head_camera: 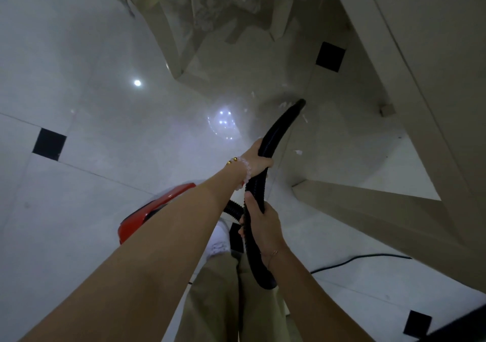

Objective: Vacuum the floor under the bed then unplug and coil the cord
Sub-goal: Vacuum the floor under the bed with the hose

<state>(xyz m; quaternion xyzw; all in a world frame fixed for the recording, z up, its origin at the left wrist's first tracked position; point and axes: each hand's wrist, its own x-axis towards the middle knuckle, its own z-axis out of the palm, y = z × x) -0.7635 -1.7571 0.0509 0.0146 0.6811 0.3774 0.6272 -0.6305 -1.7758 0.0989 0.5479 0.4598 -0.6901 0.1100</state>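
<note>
A black ribbed vacuum hose point(280, 128) curves up from my lap toward the floor beside the bed frame point(410, 120), and its open tip ends near small white scraps point(298, 152) on the tiles. My left hand point(259, 161), with a bead bracelet on its wrist, grips the hose near the middle. Lower down, my right hand point(263, 226) holds the same hose. The red vacuum body point(150, 214) sits on the floor behind my left forearm. A thin black cord point(357, 258) trails across the tiles at the right.
The glossy white tiled floor point(105, 131) has small black inset squares and reflects ceiling lights. A beige wooden frame leg point(368, 210) juts in from the right. Pale furniture with draped cloth point(200, 12) stands at the top. My beige trousers and a white shoe point(218, 239) are below.
</note>
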